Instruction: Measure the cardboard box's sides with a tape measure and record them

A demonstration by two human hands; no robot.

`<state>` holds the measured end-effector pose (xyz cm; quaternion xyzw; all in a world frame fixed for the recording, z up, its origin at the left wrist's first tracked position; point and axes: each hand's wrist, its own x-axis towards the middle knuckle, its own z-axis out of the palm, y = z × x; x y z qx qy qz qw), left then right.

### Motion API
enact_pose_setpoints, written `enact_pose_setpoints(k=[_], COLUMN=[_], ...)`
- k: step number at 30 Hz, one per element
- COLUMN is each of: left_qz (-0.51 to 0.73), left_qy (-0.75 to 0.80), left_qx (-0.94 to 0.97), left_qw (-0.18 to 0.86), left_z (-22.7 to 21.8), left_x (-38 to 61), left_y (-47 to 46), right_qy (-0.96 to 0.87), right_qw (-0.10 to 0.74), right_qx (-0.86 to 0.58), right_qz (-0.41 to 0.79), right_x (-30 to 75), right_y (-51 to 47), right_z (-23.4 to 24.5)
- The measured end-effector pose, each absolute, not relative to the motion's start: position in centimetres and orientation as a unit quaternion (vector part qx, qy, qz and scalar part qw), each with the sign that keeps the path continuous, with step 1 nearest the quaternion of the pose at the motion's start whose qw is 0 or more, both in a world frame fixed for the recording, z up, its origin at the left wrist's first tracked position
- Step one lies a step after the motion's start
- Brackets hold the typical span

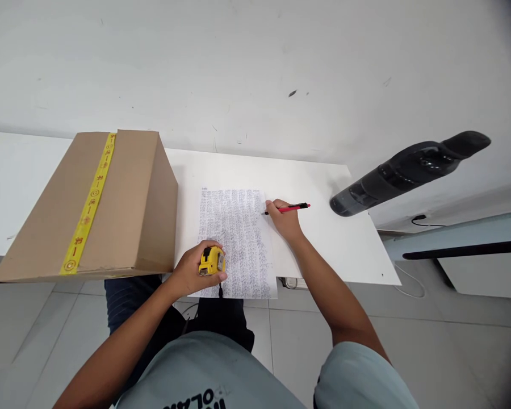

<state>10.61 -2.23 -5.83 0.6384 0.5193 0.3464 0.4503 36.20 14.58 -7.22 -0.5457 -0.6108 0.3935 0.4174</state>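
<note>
My left hand (195,268) is wrapped round a yellow and black tape measure (212,261), whose dark strap hangs down over the sheet's lower edge. Under it lies a paper sheet (234,221) covered in dense rows of small handwriting. Between the fingers of my right hand (286,220) is a red and black pen (292,208), its tip at the sheet's right margin and its back end pointing right. The sheet's bottom edge reaches past the front of the white table (323,250).
A large cardboard box (123,210) sealed with yellow printed tape stands left of the sheet. To the right a dark, glossy cylindrical device (400,173) stands on the table. A white wall (238,74) runs along the back. A cable (426,225) hangs at far right.
</note>
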Motion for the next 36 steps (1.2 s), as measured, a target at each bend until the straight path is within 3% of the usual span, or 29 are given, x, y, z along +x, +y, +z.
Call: enact_pose_setpoints(k=[36], left_qz=[0.352], left_qy=[0.516], left_qx=[0.643], left_qw=[0.442], left_z=[-5.98], left_x=[10.65], left_y=[-2.16], right_qy=[-0.605], right_qw=[0.435], right_qx=[-0.548], right_qz=[0.381], right_x=[36.44], right_y=[14.65], right_z=[-7.24])
